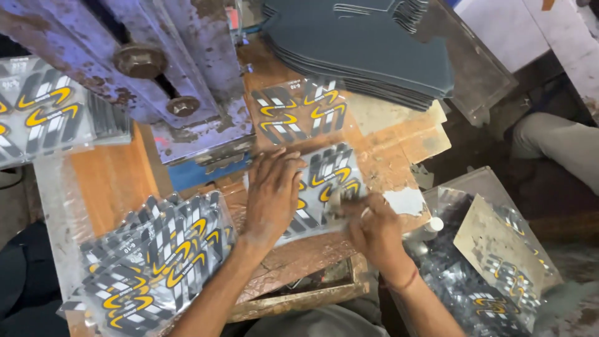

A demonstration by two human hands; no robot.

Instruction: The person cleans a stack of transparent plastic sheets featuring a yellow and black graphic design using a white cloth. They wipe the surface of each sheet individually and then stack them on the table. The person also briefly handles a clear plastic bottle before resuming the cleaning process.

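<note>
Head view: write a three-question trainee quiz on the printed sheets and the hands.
1. True or false: the left hand lies flat on the printed sheet in the middle of the bench.
2. Where is the fanned pile of printed sheets? A) left of the left hand B) on top of the dark grey stack C) under the purple machine
3. What lies at the top of the picture, beyond the single sheet?

Key:
1. True; the right hand works at the sheet's lower right edge.
2. A
3. The dark grey stack of cut flat pieces.
</note>
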